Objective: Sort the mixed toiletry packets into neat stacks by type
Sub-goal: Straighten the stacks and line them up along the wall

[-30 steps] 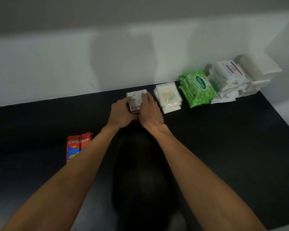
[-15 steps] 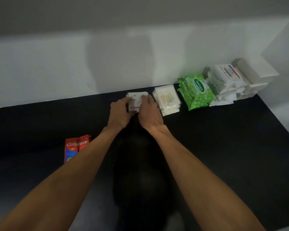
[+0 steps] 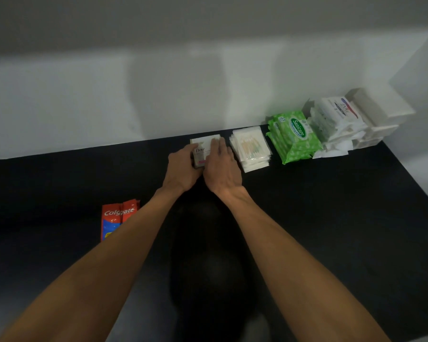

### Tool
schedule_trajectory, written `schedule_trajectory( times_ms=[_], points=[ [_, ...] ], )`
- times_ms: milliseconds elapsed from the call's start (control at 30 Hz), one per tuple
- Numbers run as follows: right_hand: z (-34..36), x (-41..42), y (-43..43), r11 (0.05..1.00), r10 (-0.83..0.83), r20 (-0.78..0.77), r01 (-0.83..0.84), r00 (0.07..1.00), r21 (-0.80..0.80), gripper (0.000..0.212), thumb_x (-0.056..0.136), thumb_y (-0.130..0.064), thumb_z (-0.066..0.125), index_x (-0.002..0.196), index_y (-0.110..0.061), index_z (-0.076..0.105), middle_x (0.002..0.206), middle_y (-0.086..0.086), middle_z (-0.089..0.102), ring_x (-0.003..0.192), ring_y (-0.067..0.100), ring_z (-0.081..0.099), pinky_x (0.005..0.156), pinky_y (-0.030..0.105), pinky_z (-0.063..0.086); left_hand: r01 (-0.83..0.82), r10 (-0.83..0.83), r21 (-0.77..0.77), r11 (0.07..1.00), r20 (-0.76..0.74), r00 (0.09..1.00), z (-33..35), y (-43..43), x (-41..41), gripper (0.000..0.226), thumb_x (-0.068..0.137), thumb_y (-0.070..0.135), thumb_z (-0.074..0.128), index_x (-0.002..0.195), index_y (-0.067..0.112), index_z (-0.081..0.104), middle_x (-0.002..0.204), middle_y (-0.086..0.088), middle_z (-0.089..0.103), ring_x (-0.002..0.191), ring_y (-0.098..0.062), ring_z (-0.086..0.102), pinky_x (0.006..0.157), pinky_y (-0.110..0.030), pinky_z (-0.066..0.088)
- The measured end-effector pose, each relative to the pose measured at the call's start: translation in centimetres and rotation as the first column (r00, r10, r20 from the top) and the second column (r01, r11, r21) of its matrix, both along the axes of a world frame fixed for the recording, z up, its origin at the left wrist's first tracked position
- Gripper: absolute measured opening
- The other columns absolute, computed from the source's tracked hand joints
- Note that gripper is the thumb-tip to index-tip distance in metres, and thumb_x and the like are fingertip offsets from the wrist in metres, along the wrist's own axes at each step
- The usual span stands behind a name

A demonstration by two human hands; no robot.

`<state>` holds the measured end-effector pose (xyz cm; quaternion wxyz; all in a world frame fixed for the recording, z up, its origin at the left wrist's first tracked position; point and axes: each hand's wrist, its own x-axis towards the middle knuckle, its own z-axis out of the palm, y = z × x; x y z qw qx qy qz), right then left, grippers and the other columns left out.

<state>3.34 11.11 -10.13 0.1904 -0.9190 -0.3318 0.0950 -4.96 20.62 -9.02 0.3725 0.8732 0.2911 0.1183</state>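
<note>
A black tabletop runs along a plain white wall, and the light is dim, with a dark shadow pooled on the surface between the person's forearms. Along the back edge, against the wall, the sorted goods stand in a row. At the left end of that row is a small stack of Dove soap boxes, and both hands are on it.

The left hand is curled against the stack's left and near side, its thumb up along the left edge, gripping it. The right hand lies over the top and right side with its fingers fairly straight, pressing rather than clasping. The two hands almost meet at the near side of the stack.

Just to the right of the boxes, close but apart, sits a pile of clear cotton swab packets. Next comes a stack of green Sanicare wipes, then a looser heap of white packets with a blue and red logo on top. Some of these have slid out at the base. In the corner, touching that heap, are stacked white boxes.

Well apart from the row, nearer the person on the left, red Colgate packets lie flat on the table. The left forearm crosses above their lower right corner.
</note>
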Motion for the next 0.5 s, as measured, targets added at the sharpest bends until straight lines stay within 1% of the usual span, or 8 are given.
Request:
schedule_trajectory(
  times_ms=[67, 167, 300, 400, 467, 500],
  points=[
    [0.2, -0.1, 0.0, 1.000, -0.006, 0.009, 0.006, 1.000, 0.007, 0.074, 0.106, -0.017, 0.057, 0.167, -0.006, 0.017, 0.175, 0.019, 0.014, 0.159, 0.041, 0.023, 0.128, 0.049, 0.030, -0.002, 0.002, -0.002, 1.000, -0.001, 1.000, 0.2, 0.1, 0.1, 0.077, 0.084, 0.016, 0.088, 0.151, 0.006, 0.052, 0.142, -0.015, 0.066, 0.130, -0.025, 0.065, 0.112, -0.038, 0.051],
    [0.5, -0.2, 0.0, 1.000, -0.009, 0.043, 0.009, 0.999, 0.015, 0.072, 0.105, -0.016, 0.056, 0.166, -0.004, 0.020, 0.175, 0.019, 0.017, 0.160, 0.041, 0.020, 0.130, 0.048, 0.024, -0.011, 0.011, -0.024, 1.000, 0.008, 1.000, 0.3, 0.5, 0.0, 0.077, 0.084, 0.016, 0.088, 0.151, 0.008, 0.052, 0.140, -0.014, 0.067, 0.128, -0.026, 0.066, 0.110, -0.044, 0.054],
    [1.7, -1.3, -0.3, 0.997, -0.030, 0.063, 0.025, 0.998, 0.072, 0.065, 0.106, -0.016, 0.054, 0.165, -0.007, 0.027, 0.174, 0.017, 0.022, 0.162, 0.037, 0.019, 0.130, 0.046, 0.022, -0.023, 0.023, -0.017, 1.000, 0.011, 1.000, 1.3, 0.6, -1.2, 0.076, 0.085, 0.012, 0.086, 0.152, 0.012, 0.052, 0.141, -0.012, 0.065, 0.130, -0.027, 0.064, 0.109, -0.048, 0.054],
    [2.9, -3.0, -0.5, 0.993, -0.055, 0.054, 0.049, 0.997, 0.111, 0.058, 0.107, -0.018, 0.054, 0.162, -0.008, 0.035, 0.172, 0.015, 0.028, 0.160, 0.035, 0.023, 0.129, 0.047, 0.028, -0.056, 0.056, 0.004, 0.998, 0.008, 0.998, 2.3, 0.5, -2.9, 0.070, 0.089, 0.005, 0.080, 0.153, 0.015, 0.051, 0.144, -0.012, 0.062, 0.130, -0.025, 0.061, 0.111, -0.044, 0.053],
    [3.5, -4.5, -0.9, 0.985, -0.081, 0.045, 0.073, 0.996, 0.157, 0.052, 0.107, -0.019, 0.056, 0.156, -0.008, 0.043, 0.165, 0.016, 0.040, 0.155, 0.035, 0.035, 0.123, 0.048, 0.038, -0.107, 0.107, 0.017, 0.994, 0.009, 0.994, 2.9, 0.6, -4.7, 0.063, 0.093, 0.005, 0.076, 0.150, 0.017, 0.053, 0.142, -0.010, 0.063, 0.128, -0.022, 0.062, 0.111, -0.040, 0.053],
    [3.6, -5.5, -1.1, 0.979, -0.091, 0.050, 0.080, 0.995, 0.189, 0.048, 0.106, -0.019, 0.056, 0.151, -0.007, 0.047, 0.158, 0.016, 0.048, 0.148, 0.035, 0.043, 0.117, 0.048, 0.045, -0.129, 0.129, 0.018, 0.992, 0.005, 0.992, 3.2, 0.7, -5.7, 0.059, 0.094, 0.006, 0.074, 0.149, 0.017, 0.055, 0.141, -0.008, 0.063, 0.128, -0.021, 0.062, 0.111, -0.038, 0.052]
  ],
)
